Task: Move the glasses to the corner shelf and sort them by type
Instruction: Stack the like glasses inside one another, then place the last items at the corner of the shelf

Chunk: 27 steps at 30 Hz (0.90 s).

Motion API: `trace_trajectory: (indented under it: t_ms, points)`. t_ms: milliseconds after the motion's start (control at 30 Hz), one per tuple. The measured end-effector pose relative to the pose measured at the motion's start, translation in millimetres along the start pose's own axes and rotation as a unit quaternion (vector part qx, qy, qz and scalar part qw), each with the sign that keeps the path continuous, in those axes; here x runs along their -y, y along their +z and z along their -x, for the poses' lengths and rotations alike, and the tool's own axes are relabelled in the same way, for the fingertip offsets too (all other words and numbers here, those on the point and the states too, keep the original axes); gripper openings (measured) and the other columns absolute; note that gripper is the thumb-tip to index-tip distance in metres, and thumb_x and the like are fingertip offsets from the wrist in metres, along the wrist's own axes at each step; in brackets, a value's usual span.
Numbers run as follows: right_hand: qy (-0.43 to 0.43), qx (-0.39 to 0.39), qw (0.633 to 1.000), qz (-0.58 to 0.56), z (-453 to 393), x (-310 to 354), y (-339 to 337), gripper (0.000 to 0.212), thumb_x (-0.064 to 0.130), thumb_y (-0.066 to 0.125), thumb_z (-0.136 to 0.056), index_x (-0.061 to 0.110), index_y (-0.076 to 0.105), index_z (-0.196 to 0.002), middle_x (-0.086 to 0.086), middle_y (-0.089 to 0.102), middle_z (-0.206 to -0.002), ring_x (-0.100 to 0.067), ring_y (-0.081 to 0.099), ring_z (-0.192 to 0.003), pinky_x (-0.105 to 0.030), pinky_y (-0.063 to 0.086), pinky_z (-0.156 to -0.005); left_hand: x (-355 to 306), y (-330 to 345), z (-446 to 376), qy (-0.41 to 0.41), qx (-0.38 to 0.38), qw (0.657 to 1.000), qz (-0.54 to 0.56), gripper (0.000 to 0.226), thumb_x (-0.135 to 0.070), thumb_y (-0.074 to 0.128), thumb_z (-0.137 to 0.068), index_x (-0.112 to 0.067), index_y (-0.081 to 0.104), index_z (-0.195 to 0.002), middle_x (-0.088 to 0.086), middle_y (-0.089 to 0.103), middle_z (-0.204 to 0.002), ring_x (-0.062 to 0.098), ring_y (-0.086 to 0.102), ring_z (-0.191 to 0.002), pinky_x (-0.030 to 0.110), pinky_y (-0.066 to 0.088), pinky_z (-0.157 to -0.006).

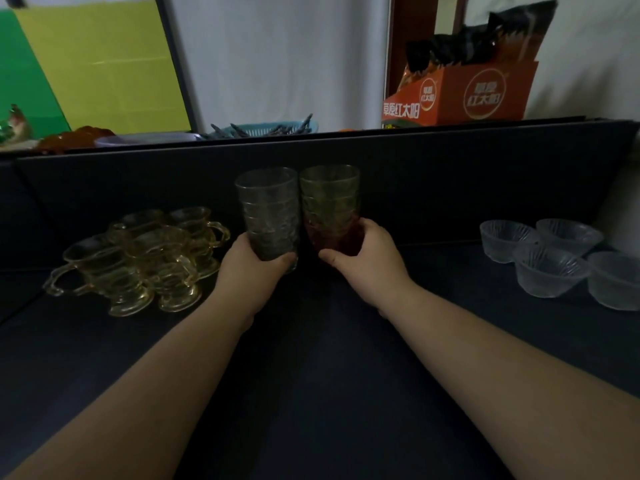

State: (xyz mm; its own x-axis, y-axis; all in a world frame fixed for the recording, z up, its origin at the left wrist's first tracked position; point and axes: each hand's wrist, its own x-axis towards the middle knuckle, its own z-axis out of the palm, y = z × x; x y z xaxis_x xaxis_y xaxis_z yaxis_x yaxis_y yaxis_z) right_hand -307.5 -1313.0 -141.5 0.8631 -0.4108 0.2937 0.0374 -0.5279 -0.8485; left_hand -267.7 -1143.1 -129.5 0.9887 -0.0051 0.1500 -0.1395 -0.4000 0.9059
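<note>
My left hand (258, 259) grips a stack of grey tumblers (268, 211) and my right hand (360, 258) a greenish stack with a red base (330, 209), side by side at frame centre. I should set both down flat, touching, between the amber cups (145, 258) at left and frosted bowls (550, 258) at right. The shelf (311, 375) is dark; an orange box (464, 93) stands upper right.

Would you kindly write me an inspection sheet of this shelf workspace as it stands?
Surface: dark shelf, dimly lit.
Job's things: amber handled cups grouped left; clear ribbed bowls grouped right; grey tumbler stack and green-and-red tumbler stack side by side, centre.
Clutter: nothing seen.
Grippers: left hand grips grey stack; right hand grips the other.
Cables: nothing seen.
Surroundings: orange box, blue basket behind.
</note>
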Motion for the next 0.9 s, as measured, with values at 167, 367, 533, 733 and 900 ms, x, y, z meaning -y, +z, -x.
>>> trace_trajectory:
  t_ms: [167,367,533,733,900]
  points:
    - [0.021,-0.002,0.999,0.036,20,12,-21,0.089,0.040,0.081,-0.079,0.018,0.035,-0.152,-0.003,0.045,-0.147,-0.020,0.048,-0.132,-0.037,0.043,-0.107,-1,-7,10,-0.001,0.034,0.999,-0.003,0.079,-0.026,0.078,-0.079,-0.024,0.034,-0.145,0.000,0.050,-0.139,0.019,0.052,-0.120,0.030,0.044,-0.082]
    - [-0.010,0.024,0.995,0.095,71,29,-82,0.083,0.041,0.077,-0.082,0.023,0.036,-0.152,0.006,0.052,-0.137,-0.007,0.052,-0.121,-0.030,0.047,-0.100,-21,-14,49,0.022,0.080,0.996,-0.036,0.100,-0.026,0.080,-0.078,-0.033,0.014,-0.152,0.006,0.017,-0.158,0.031,0.035,-0.135,0.048,0.037,-0.104]
    - [-0.062,-0.040,0.970,0.233,116,22,-150,0.070,0.046,0.073,-0.083,0.026,0.048,-0.144,0.015,0.053,-0.126,0.001,0.052,-0.112,-0.021,0.046,-0.097,-40,-4,89,0.092,0.133,0.981,-0.112,0.105,-0.033,0.077,-0.079,-0.028,0.005,-0.156,0.000,0.002,-0.161,0.027,0.019,-0.144,0.045,0.025,-0.113]
    - [-0.061,-0.080,0.937,0.335,146,2,-234,0.055,0.051,0.067,-0.076,0.025,0.061,-0.125,0.013,0.055,-0.110,-0.004,0.052,-0.099,-0.023,0.042,-0.086,-75,45,135,0.314,0.266,0.894,-0.177,0.088,-0.051,0.068,-0.080,-0.036,0.020,-0.152,-0.022,0.011,-0.154,0.004,0.014,-0.141,0.027,0.020,-0.112]
    - [-0.026,-0.073,0.914,0.398,126,-28,-287,0.069,0.053,0.065,-0.076,0.021,0.054,-0.136,0.002,0.053,-0.120,-0.017,0.052,-0.113,-0.030,0.042,-0.092,-121,126,141,0.382,0.312,0.843,-0.213,0.085,-0.056,0.062,-0.083,-0.033,0.021,-0.153,-0.016,0.012,-0.158,0.008,0.012,-0.144,0.034,0.019,-0.117]
